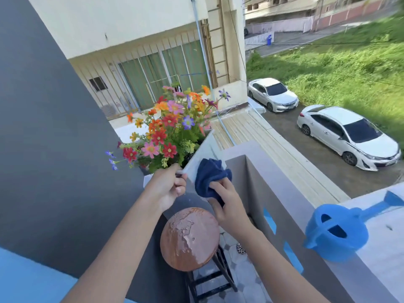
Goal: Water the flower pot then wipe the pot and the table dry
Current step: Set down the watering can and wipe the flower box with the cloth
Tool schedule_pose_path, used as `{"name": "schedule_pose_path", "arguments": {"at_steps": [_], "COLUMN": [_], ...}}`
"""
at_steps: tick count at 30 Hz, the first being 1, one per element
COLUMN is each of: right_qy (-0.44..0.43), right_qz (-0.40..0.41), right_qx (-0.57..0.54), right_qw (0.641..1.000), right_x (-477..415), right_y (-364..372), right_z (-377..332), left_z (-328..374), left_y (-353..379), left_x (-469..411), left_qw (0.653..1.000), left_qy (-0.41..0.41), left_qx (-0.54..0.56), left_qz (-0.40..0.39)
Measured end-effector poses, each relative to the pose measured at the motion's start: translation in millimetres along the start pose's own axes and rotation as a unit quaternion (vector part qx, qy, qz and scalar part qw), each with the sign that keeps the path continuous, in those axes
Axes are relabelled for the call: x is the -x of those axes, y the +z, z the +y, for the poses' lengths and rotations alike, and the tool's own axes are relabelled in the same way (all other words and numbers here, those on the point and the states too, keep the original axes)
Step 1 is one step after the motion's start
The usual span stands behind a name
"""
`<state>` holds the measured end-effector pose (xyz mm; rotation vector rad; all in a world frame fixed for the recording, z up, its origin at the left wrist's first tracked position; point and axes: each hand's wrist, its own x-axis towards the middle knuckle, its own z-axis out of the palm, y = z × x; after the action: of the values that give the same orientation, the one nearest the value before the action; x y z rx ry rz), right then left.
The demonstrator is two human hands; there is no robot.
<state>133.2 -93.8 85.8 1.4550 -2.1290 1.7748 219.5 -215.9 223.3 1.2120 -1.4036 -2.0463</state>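
Note:
A white square flower pot (pixel 202 152) full of mixed orange, red, pink and purple flowers (pixel 168 130) is lifted and tilted in the air above the table. My left hand (pixel 168 186) grips its near rim. My right hand (pixel 225 197) holds a bunched dark blue cloth (pixel 211 177) pressed against the pot's side. Below them stands a small round brown table (pixel 190 239) with pools of water on its top. A blue plastic watering can (pixel 336 232) sits on the balcony ledge at the right.
A grey balcony wall (pixel 273 193) with blue cut-outs runs along the right, a dark grey wall (pixel 54 138) stands at the left. The table's black legs stand on a tiled floor with a drain (pixel 240 248). Far below are white cars and grass.

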Motion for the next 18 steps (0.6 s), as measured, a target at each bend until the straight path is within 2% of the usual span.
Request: {"name": "schedule_pose_path", "arguments": {"at_steps": [4, 12, 15, 18], "right_qy": [0.035, -0.056, -0.044, 0.016], "right_qz": [0.003, 0.09, 0.113, 0.165], "right_qx": [-0.011, -0.049, -0.034, -0.023], "right_qw": [0.999, 0.993, 0.992, 0.986], "right_x": [2.5, -32.8, -32.2, -44.9], "right_y": [-7.8, -13.0, -18.0, -29.9], "right_z": [4.6, -40.9, -37.7, -29.3], "left_z": [1.7, -1.8, -0.3, -0.8], "left_y": [-0.3, 13.8, 15.7, 15.1], "left_x": [2.8, 8.5, 18.2, 30.0], "left_qw": [0.999, 0.998, 0.999, 0.997], "left_qy": [-0.003, 0.001, 0.023, 0.046], "left_qx": [0.039, 0.062, 0.015, -0.041], "left_qz": [0.0, -0.024, -0.029, -0.038]}}
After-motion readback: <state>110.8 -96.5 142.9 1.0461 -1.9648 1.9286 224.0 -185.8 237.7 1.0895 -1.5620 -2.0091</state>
